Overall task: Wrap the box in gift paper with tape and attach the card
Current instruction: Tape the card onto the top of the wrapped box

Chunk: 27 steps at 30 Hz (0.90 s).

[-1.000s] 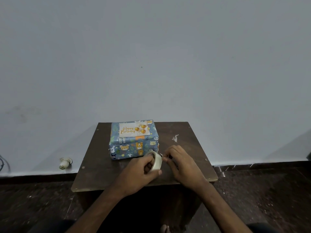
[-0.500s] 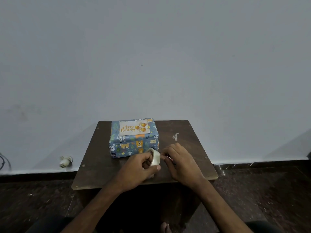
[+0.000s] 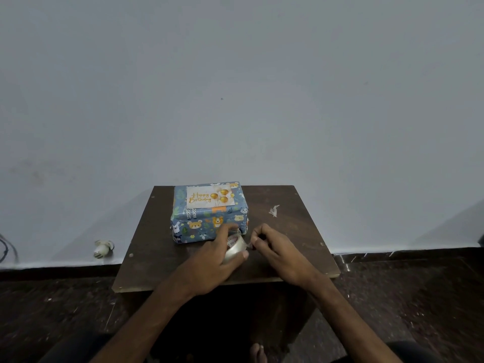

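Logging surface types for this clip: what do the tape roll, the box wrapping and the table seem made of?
Tape roll: clear plastic film, glossy; it looks translucent with a sheen. Box wrapping: printed paper, fairly matte; sharp creased edges, animal print. Table: dark brown wood or laminated board, dull; paler edge along the front, cannot tell which.

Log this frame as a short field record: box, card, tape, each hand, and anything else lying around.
box: wrapped in animal-print paper, standing on the table
card: Happy Birthday card, flat on the box top
tape roll: just in front of the box
left hand: grips the tape roll
right hand: fingertips pinch at the roll's loose end
scrap: small, white, on the table right of the box
floor: whitish object by the wall
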Motion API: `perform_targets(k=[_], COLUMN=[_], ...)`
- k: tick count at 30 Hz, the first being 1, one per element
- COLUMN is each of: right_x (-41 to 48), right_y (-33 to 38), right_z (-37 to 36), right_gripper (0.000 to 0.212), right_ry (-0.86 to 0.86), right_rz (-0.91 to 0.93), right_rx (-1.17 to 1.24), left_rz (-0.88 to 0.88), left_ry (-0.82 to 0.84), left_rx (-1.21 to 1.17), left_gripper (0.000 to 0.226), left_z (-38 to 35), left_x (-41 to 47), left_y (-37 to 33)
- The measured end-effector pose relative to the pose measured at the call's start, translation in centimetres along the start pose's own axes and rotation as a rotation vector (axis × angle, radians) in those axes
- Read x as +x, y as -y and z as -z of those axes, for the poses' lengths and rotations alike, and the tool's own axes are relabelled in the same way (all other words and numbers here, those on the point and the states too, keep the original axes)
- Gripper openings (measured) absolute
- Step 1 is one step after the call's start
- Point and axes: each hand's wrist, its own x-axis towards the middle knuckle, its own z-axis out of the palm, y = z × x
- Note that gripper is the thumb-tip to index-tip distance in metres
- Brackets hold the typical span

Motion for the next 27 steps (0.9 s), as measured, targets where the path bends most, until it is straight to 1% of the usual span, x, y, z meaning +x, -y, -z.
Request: perform_targets(k=[5, 9, 14, 19, 22, 24, 27], right_x=[-0.2, -0.3, 0.0, 0.2, 0.4, 0.5, 0.6], right_y=[0.0, -0.4, -0.5, -0.3, -0.1, -0.1, -0.6], right_z=[-0.6, -0.8, -1.3, -1.3, -0.9, -0.3, 0.2], right_gripper=[0.017, 0.01, 0.002, 0.006, 0.01, 0.014, 0.016], right_ry=[-0.092, -0.124, -0.274, -0.246, -0.255, -0.235, -0.156], right_rz=[-0.035, -0.01, 0.043, 0.033, -0.021, -0.088, -0.147], right_rx=[0.255, 0.199, 0.133, 0.064, 0.062, 0.087, 0.084], left_rz=[-0.029, -0.019, -0.005, 0.025, 0.054, 0.065, 0.049], left_ry=[-0.021, -0.042, -0.048, -0.013, -0.024, -0.021, -0.043], left_rx=[-0.047, -0.102, -0.105, -0.08, -0.03, 0.045, 0.096], left_gripper=[0.031, 0.024, 0.022, 0.022, 0.036, 0.039, 0.021], left_z=[-0.1, 0.0, -0.1, -0.5, -0.5, -0.5, -0.5], left_x=[0.1, 0.3, 0.3, 0.5, 0.5, 0.4, 0.5], left_y=[-0.1, -0.3, -0.2, -0.2, -0.4, -0.6, -0.6])
